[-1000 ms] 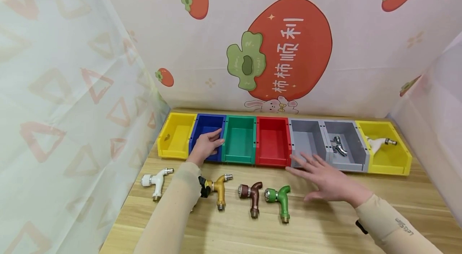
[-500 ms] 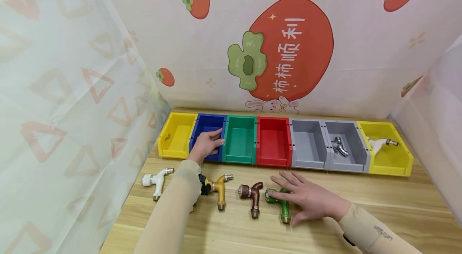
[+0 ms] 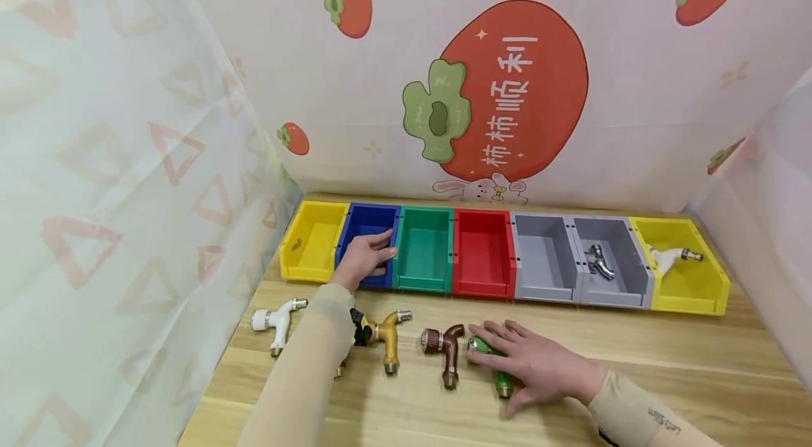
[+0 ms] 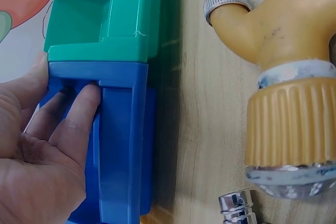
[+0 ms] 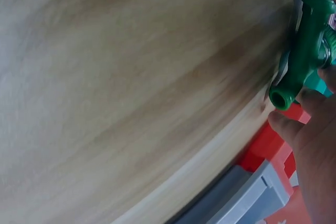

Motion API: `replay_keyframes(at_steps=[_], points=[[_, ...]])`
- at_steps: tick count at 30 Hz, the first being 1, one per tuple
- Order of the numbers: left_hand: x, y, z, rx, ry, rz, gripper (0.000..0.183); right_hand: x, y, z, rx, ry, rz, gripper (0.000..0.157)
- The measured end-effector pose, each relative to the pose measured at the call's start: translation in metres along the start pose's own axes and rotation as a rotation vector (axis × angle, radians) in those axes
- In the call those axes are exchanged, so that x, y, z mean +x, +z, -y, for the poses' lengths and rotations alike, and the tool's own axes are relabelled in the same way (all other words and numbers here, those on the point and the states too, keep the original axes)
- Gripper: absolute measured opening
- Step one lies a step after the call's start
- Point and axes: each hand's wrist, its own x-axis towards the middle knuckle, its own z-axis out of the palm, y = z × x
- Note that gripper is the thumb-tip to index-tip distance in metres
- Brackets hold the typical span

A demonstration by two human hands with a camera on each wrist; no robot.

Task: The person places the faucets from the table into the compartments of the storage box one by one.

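Observation:
My left hand (image 3: pixel 363 260) grips the side wall of the blue bin (image 3: pixel 368 216), beside the green bin (image 3: pixel 425 246). In the left wrist view, two fingertips press inside the blue bin and another digit lies over the top of that wall. My right hand (image 3: pixel 547 368) is spread over the green faucet (image 3: pixel 504 385), hiding its middle. Its fingers reach across the faucet's knob and the thumb lies by the threaded end. In the right wrist view, straight fingers (image 5: pixel 283 124) come right beside the spout of the green faucet (image 5: pixel 307 45).
A brown faucet (image 3: pixel 450 357), gold faucet (image 3: pixel 390 345) and white faucet (image 3: pixel 279 327) lie on the wooden table (image 3: pixel 406 412). My left forearm partly covers another, black-handled faucet (image 3: pixel 361 328). Further right are a red bin (image 3: pixel 483 249), grey bins holding a chrome faucet (image 3: pixel 599 264), and a yellow bin (image 3: pixel 691 302).
My right hand has moved left and down from in front of the grey bins to the green faucet, and settled lower over it. The left hand has stayed at the blue bin.

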Motion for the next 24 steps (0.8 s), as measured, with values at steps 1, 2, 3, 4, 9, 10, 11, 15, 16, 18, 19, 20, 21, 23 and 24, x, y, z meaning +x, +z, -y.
replay_keyframes(at_steps=[1, 2, 3, 4, 9, 10, 11, 15, 16, 18, 19, 20, 21, 23, 24], points=[[-0.0002, 0.0001, -0.0004, 0.000, 0.003, 0.000, 0.059, 0.0003, 0.0005, 0.0005, 0.000, 0.003, -0.002, 0.099], [-0.0003, 0.0001, -0.0005, 0.000, 0.007, 0.000, 0.059, 0.0006, 0.0010, 0.0009, 0.000, 0.006, -0.004, 0.098], [-0.0005, 0.0001, -0.0006, 0.000, 0.010, 0.000, 0.058, 0.0008, 0.0013, 0.0013, 0.001, 0.008, -0.003, 0.098], [-0.0008, 0.0000, -0.0006, 0.000, 0.010, 0.000, 0.058, 0.0010, 0.0016, 0.0015, 0.004, 0.010, -0.002, 0.097], [-0.0017, -0.0011, 0.0014, -0.008, -0.004, 0.003, 0.058, 0.0018, -0.0001, 0.0023, 0.012, 0.009, 0.012, 0.092], [-0.0016, -0.0013, 0.0019, -0.010, -0.006, 0.002, 0.058, 0.0020, -0.0007, 0.0023, 0.010, 0.007, 0.014, 0.091], [-0.0012, -0.0014, 0.0026, -0.011, -0.004, 0.002, 0.058, 0.0022, -0.0012, 0.0022, 0.008, 0.004, 0.014, 0.091], [-0.0002, -0.0009, 0.0034, -0.015, 0.004, 0.001, 0.058, 0.0024, -0.0024, 0.0013, -0.009, -0.010, 0.003, 0.091], [0.0000, -0.0006, 0.0033, -0.016, 0.007, 0.002, 0.058, 0.0023, -0.0026, 0.0010, -0.014, -0.014, -0.002, 0.092], [-0.0001, 0.0001, 0.0030, -0.016, 0.009, 0.002, 0.058, 0.0021, -0.0028, 0.0004, -0.025, -0.023, -0.012, 0.092], [-0.0003, 0.0003, 0.0030, -0.017, 0.010, 0.003, 0.058, 0.0019, -0.0026, 0.0001, -0.031, -0.027, -0.018, 0.092], [-0.0001, 0.0005, 0.0033, -0.017, 0.011, 0.004, 0.058, 0.0017, -0.0024, -0.0003, -0.034, -0.031, -0.022, 0.092], [-0.0002, 0.0007, 0.0032, -0.018, 0.010, 0.005, 0.058, 0.0016, -0.0024, -0.0008, -0.037, -0.033, -0.026, 0.092], [-0.0006, 0.0006, 0.0028, -0.015, 0.011, 0.002, 0.058, 0.0015, -0.0027, -0.0022, -0.035, -0.030, -0.026, 0.091], [-0.0006, 0.0004, 0.0028, -0.014, 0.013, 0.003, 0.058, 0.0015, -0.0028, -0.0031, -0.034, -0.029, -0.025, 0.091]])
